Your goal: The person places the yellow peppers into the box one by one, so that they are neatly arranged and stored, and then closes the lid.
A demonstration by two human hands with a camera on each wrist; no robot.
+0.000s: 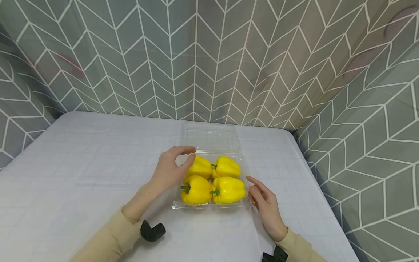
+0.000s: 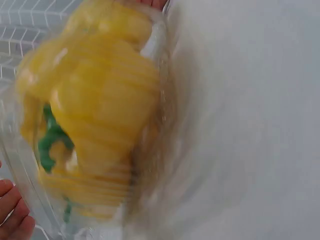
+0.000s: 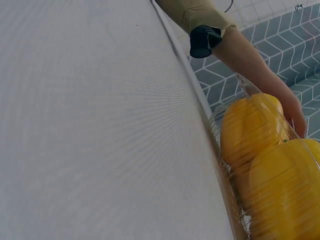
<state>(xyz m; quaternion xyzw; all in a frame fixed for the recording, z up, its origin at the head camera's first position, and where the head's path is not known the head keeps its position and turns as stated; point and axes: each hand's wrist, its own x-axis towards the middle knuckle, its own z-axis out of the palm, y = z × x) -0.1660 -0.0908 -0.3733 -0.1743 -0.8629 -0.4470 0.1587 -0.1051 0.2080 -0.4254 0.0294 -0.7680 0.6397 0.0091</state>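
A clear plastic clamshell container [image 1: 212, 206] lies with its lid [image 1: 209, 137] folded back. Several yellow bell peppers with green stems sit inside, among them a front right pepper [image 1: 229, 190], a front left pepper [image 1: 197, 190] and a back right one [image 1: 226, 167]. Over the container's left side, my left hand [image 1: 170, 167] arches with thumb and fingers apart, partly hiding the back left pepper [image 1: 201, 167]. My right hand [image 1: 266, 205] holds the container's right edge, its thumb and fingers at the rim. The left wrist view is blurred; the stem [image 2: 52, 140] of one pepper shows.
A white cloth [image 1: 98, 163] covers the table. Behind it and along the right side hangs a grey curtain [image 1: 209, 62] with white zigzag lines. Black camera mounts sit at both wrists, the left mount [image 1: 152, 231] close to the tabletop.
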